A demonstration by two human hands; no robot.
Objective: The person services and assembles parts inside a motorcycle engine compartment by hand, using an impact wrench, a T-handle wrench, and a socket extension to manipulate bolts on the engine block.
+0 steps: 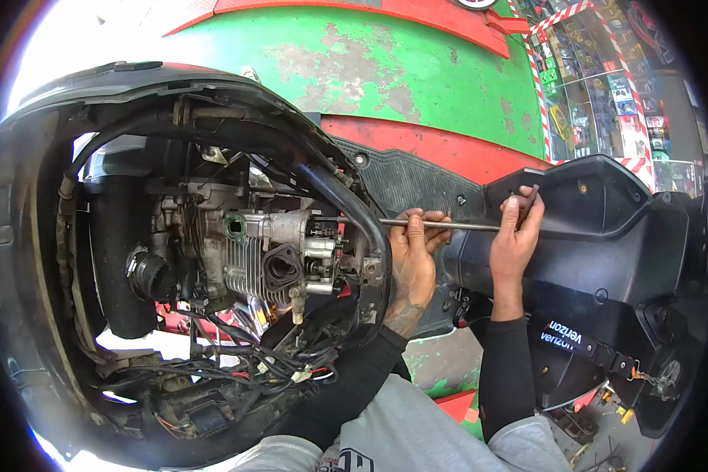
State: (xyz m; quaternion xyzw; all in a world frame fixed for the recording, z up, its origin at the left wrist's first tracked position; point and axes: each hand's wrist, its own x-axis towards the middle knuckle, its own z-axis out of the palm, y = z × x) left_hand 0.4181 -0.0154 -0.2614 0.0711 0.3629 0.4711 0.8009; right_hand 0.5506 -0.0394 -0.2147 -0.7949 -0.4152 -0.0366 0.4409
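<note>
A long-shafted wrench [476,226] with a crosswise handle lies nearly level, reaching through the scooter's frame [379,244] toward the engine's cylinder head [320,250]. My left hand [411,263] pinches the shaft just outside the frame tube. Around the handle at the other end, my right hand [518,232] is closed. The wrench's tip reaches the upper part of the head; its exact seating is too small to make out. Valve parts show in the open head. Beside it are the finned cylinder [246,266] and a dark oval port [283,268].
A black air duct [126,259] stands left of the engine. Wires and connectors [267,366] run below it. Black scooter bodywork [582,204] extends right, with a Verizon lanyard [566,334] on it. Behind are a green and red floor [354,63] and a display case [598,94].
</note>
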